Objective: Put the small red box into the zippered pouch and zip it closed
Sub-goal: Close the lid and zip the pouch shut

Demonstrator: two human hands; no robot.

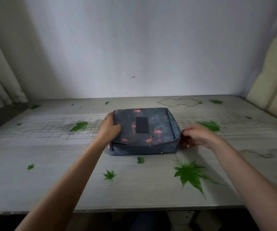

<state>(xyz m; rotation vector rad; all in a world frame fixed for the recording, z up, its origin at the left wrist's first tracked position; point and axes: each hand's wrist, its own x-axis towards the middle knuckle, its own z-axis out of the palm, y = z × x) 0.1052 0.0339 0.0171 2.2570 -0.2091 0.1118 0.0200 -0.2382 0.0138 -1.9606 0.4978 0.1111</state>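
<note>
Soft, likely light pouch (159, 120), edge gripped by left hand (109, 129); right hand (196, 135) hold too blurred to tell; take corner beside it.

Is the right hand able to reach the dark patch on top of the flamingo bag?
Probably yes. The right hand is at the right corner of the bag, and the dark patch lies bare; the left hand holds the left edge.

Blur hides whether the right hand (195, 136) at the pouch's (161, 118) corner grips anything.
</note>
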